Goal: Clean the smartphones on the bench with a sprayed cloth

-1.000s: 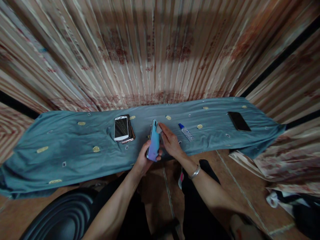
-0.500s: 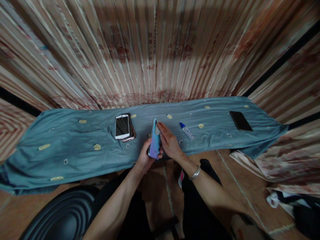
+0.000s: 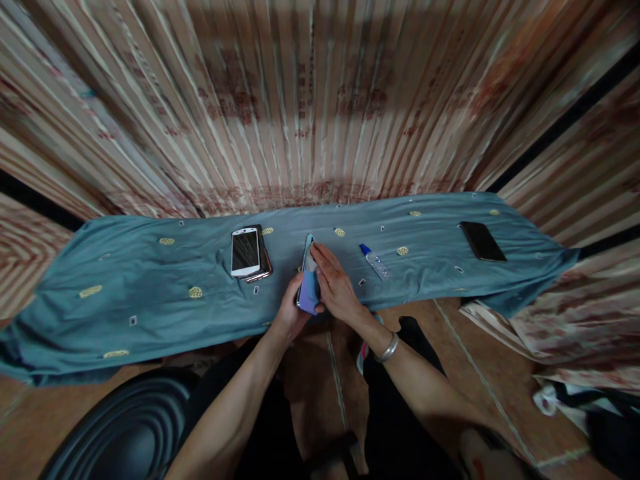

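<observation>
A blue-purple phone is held upright, its back facing me, above the near edge of the cloth-covered table. My left hand grips it by its lower left side, fingers wrapped behind it. My right hand, with a silver bracelet on the wrist, presses a small greyish cloth or pad against the upper back of the phone. Part of the phone is hidden under the right fingers.
A white phone lies on top of darker phones at the left. To the right are a blue-capped clear bottle and a dark phone. A black round stool stands lower left.
My right hand has shifted slightly left over the phone's back with the pad, covering more of it. The left hand keeps its grip.
</observation>
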`<state>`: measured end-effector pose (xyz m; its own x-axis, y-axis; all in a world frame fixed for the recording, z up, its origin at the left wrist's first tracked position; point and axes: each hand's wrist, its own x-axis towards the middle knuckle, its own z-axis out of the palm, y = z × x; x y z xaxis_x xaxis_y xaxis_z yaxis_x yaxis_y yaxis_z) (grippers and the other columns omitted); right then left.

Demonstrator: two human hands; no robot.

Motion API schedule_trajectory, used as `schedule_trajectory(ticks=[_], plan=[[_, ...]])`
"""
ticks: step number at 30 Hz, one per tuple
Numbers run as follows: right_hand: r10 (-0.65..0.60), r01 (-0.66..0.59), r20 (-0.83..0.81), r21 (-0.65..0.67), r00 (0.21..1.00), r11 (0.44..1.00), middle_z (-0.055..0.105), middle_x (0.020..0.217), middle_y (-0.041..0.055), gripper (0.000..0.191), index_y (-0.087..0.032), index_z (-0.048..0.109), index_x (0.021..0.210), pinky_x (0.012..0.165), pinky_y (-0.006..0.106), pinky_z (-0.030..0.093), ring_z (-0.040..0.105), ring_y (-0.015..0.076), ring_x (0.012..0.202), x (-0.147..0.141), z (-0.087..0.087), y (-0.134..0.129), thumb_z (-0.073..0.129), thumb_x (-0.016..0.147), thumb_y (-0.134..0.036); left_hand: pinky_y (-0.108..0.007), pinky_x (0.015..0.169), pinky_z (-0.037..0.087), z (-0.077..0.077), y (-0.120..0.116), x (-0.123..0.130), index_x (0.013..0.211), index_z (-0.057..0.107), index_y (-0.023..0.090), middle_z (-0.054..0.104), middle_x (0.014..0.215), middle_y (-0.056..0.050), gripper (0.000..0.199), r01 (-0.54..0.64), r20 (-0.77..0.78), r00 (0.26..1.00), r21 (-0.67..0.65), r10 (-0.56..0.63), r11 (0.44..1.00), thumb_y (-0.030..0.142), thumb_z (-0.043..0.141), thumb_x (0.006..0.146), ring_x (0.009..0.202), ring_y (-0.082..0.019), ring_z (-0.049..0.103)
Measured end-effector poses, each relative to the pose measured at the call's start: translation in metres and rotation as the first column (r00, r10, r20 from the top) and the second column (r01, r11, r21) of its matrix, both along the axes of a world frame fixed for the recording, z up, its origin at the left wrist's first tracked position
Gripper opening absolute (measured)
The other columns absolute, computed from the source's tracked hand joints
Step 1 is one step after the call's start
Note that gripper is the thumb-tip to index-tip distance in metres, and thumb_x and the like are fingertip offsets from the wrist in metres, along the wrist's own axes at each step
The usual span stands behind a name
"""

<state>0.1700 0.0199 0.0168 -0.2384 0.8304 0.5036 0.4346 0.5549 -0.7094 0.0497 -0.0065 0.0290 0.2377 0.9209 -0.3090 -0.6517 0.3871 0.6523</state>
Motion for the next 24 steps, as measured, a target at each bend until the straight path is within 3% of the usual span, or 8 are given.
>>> schedule_trajectory(ticks=[4, 12, 17, 21, 24], plan=[[-0.001, 0.001, 0.007, 0.004, 1.0, 1.0, 0.039, 0.155, 0.0047, 0.051, -0.024, 0.038, 0.149, 0.123, 0.045, 0.023, 0.028, 0.0181, 0.147, 0.001, 0.0, 0.001, 0.026, 0.101, -0.034, -0.023, 0.043, 0.034, -0.002, 0.0, 0.001, 0.081, 0.06, 0.016, 0.06, 0.065, -0.001, 0.032, 0.0, -0.022, 1.0, 0.001, 0.0, 1.0, 0.048, 0.064, 0.075, 0.055, -0.013, 0.053], [0.054, -0.054, 0.009, 0.012, 0.998, 0.998, 0.042, 0.153, 0.0042, 0.05, -0.026, 0.038, 0.149, 0.121, 0.043, 0.028, 0.035, 0.0176, 0.143, -0.003, 0.0, -0.009, 0.026, 0.102, -0.035, -0.022, 0.04, 0.034, 0.004, 0.003, 0.0, 0.081, 0.059, 0.018, 0.056, 0.06, 0.004, 0.028, -0.117, -0.047, 0.992, -0.069, 0.114, 0.991, 0.041, 0.07, 0.072, 0.05, -0.01, 0.051], [0.035, -0.036, 0.032, 0.041, 0.999, 0.999, 0.043, 0.153, 0.0062, 0.05, -0.023, 0.039, 0.149, 0.121, 0.045, 0.027, 0.034, 0.02, 0.144, 0.0, 0.0, -0.005, 0.027, 0.101, -0.03, -0.021, 0.04, 0.035, 0.0, 0.002, 0.003, 0.082, 0.06, 0.016, 0.058, 0.062, 0.002, 0.031, -0.086, -0.021, 0.996, -0.047, 0.085, 0.995, 0.043, 0.072, 0.071, 0.052, -0.011, 0.052], [0.007, -0.009, 0.035, 0.054, 0.999, 0.999, 0.042, 0.153, 0.0073, 0.05, -0.022, 0.037, 0.149, 0.121, 0.048, 0.028, 0.034, 0.0212, 0.144, 0.003, 0.0, 0.001, 0.029, 0.1, -0.027, -0.021, 0.041, 0.038, -0.007, 0.001, 0.005, 0.084, 0.063, 0.015, 0.061, 0.066, 0.0, 0.025, -0.053, -0.008, 0.999, -0.049, 0.053, 0.997, 0.038, 0.069, 0.076, 0.054, -0.012, 0.056], [0.032, -0.034, 0.035, 0.06, 0.999, 0.998, 0.043, 0.153, 0.007, 0.05, -0.023, 0.036, 0.15, 0.12, 0.046, 0.03, 0.036, 0.0198, 0.143, 0.001, 0.0, -0.002, 0.028, 0.101, -0.028, -0.022, 0.05, 0.046, -0.006, 0.003, 0.005, 0.089, 0.067, 0.016, 0.065, 0.07, 0.0, 0.016, -0.108, 0.02, 0.994, -0.082, 0.11, 0.991, 0.03, 0.064, 0.082, 0.059, -0.012, 0.06]])
